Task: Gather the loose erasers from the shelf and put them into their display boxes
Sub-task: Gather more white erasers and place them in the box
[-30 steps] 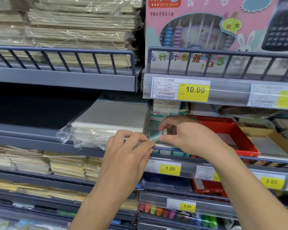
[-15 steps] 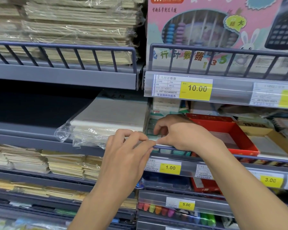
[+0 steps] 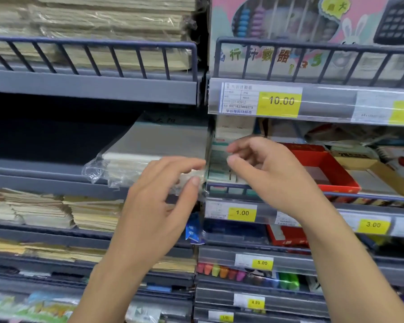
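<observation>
Two bare forearms rise from the lower edge of the view toward a grey shop shelf. The left hand [image 3: 159, 201] is held in front of the shelf edge, fingers loosely curved and thumb raised, with nothing visibly between them; its fingertips lie close to a plastic-wrapped stack of paper [image 3: 149, 157] on the middle tier. The right hand [image 3: 271, 180] reaches over the low wire rail, forefinger and thumb bent toward each other but apart (whether anything sits between the tips cannot be told through the blur). Just beyond those fingertips stands the eraser display box [image 3: 219, 164], a pale green-and-white tray at the left end of the right-hand bay, with small wrapped blocks packed inside; single erasers cannot be made out. Beside it, to the right, sits a red tray [image 3: 336, 176], and further right a tan box [image 3: 383, 176]. Below the rail a yellow price tag [image 3: 242, 213] reads 1.00, with another marked 3.00 [image 3: 373, 224] further along. One tier down, coloured pens [image 3: 222, 271] show behind a 5.00 label. On the tier above, behind a rail tagged 10.00 [image 3: 281, 101], stands a pink abacus toy box [image 3: 289, 31], and to its left bundles of wrapped yellowish paper [image 3: 103, 26].
</observation>
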`<state>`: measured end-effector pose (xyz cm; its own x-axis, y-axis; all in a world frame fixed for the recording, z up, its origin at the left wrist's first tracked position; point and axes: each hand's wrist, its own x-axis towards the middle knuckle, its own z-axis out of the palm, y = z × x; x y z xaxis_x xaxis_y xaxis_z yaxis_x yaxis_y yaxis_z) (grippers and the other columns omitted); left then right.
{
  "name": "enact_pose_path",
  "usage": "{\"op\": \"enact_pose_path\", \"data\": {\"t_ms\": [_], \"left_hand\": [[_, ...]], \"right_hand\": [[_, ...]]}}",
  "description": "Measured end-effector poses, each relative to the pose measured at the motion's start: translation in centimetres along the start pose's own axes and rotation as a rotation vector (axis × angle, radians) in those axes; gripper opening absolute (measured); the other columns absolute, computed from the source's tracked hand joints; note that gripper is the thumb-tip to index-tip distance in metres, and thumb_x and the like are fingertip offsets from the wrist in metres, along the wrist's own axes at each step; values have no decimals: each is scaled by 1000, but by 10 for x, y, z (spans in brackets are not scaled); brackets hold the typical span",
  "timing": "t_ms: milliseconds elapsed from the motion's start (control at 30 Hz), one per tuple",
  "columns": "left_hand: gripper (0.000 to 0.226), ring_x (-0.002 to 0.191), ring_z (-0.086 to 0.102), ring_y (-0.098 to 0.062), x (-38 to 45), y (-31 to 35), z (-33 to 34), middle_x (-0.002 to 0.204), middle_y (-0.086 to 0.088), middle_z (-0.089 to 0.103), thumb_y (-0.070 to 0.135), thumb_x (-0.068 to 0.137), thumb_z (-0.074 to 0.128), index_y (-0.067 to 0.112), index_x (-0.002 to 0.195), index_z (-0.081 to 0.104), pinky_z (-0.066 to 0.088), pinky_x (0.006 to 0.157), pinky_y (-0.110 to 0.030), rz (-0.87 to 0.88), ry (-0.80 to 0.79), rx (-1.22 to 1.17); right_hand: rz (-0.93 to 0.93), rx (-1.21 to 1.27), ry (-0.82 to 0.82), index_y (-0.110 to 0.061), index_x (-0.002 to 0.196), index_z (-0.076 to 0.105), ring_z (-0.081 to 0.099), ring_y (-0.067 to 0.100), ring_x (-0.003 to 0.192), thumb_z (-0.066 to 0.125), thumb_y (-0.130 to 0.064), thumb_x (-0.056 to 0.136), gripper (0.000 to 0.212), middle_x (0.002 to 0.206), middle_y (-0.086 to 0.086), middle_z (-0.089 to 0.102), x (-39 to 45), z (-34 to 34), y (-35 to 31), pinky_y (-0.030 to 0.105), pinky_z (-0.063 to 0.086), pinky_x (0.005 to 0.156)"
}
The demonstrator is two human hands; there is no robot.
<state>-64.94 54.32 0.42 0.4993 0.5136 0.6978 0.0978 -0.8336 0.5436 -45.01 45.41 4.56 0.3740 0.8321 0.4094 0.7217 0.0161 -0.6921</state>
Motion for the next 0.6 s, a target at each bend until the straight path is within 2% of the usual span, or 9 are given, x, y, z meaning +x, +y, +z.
{"op": "enact_pose_path", "data": {"t_ms": [33, 100, 200, 333, 467, 533, 600], "left_hand": [[23, 113, 64, -9, -5, 2, -3, 117, 24, 67, 29, 102, 58, 37, 121, 67, 49, 83, -11, -49, 10, -83], [22, 109, 68, -11, -19, 3, -6, 113, 19, 72, 27, 101, 61, 35, 120, 67, 52, 84, -14, -134, 3, -250], [20, 103, 71, -11, -49, -9, -2, 106, 11, 77, 26, 99, 63, 35, 116, 69, 53, 85, -17, -301, -62, -438], [18, 95, 72, -5, -112, -45, 26, 101, 10, 79, 21, 101, 64, 34, 111, 71, 52, 79, -13, -632, -294, -483], [20, 92, 73, -13, -195, -79, 68, 97, 8, 80, 10, 104, 58, 24, 110, 69, 55, 79, -23, -968, -524, -469], [18, 92, 72, -20, -237, -88, 85, 93, 4, 80, 7, 104, 58, 18, 111, 70, 54, 74, -21, -1100, -611, -454], [16, 90, 72, -18, -272, -91, 97, 94, 3, 79, 8, 104, 58, 14, 112, 70, 54, 73, -21, -1178, -717, -414]], "right_hand": [[-9, 114, 10, -32, 102, 68, 64, 6, 77, 65, -27, 94, 10, 86, -10, 68, -12, 1, -3, 19, 49, 69], [-17, 291, -1, -25, 103, 70, 65, 12, 75, 66, -18, 94, 12, 88, -2, 70, -39, 7, -5, 21, 51, 65], [89, 419, -31, -24, 105, 71, 65, 10, 70, 64, -19, 95, 13, 89, 1, 71, -87, 20, 9, 20, 52, 63], [402, 460, -39, -24, 102, 73, 64, 12, 69, 64, -14, 96, 15, 83, 1, 72, -164, 49, 53, 22, 53, 64], [757, 491, 9, -12, 101, 72, 57, 15, 62, 62, -6, 95, 13, 75, 5, 70, -257, 81, 105, 25, 49, 60], [923, 496, 21, -11, 100, 71, 54, 12, 59, 61, -5, 96, 12, 76, 5, 69, -304, 91, 125, 21, 47, 57], [1060, 485, 37, -9, 100, 71, 55, 12, 59, 61, -7, 96, 11, 78, 7, 68, -347, 95, 140, 21, 47, 55]]}}
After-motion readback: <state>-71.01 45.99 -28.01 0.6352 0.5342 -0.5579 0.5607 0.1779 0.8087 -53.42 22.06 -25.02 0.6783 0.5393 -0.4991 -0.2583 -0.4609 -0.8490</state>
